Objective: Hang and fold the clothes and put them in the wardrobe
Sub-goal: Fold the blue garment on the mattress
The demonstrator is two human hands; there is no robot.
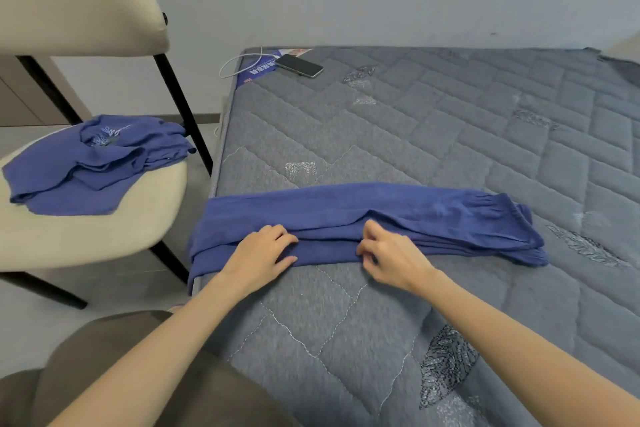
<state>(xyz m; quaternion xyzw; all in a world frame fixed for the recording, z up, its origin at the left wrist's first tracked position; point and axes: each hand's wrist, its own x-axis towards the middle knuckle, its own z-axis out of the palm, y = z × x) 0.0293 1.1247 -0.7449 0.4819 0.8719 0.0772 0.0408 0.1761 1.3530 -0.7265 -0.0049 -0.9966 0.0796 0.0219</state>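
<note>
A pair of blue trousers (pixel 398 211) lies folded lengthwise across the grey mattress (pixel 450 135), its left end hanging a little over the mattress edge. My left hand (pixel 263 250) pinches the near fold of the trousers left of the middle. My right hand (pixel 388 250) pinches the same near edge right of the middle, fingers curled on the cloth. A second blue garment (pixel 86 170), a top with a pale print, lies crumpled on the seat of the chair (pixel 131 218) to the left.
A phone (pixel 299 65) with a white cable (pixel 239 62) lies at the mattress's far left corner. The cream chair with black legs stands close against the bed's left side. A pale wall runs behind the bed.
</note>
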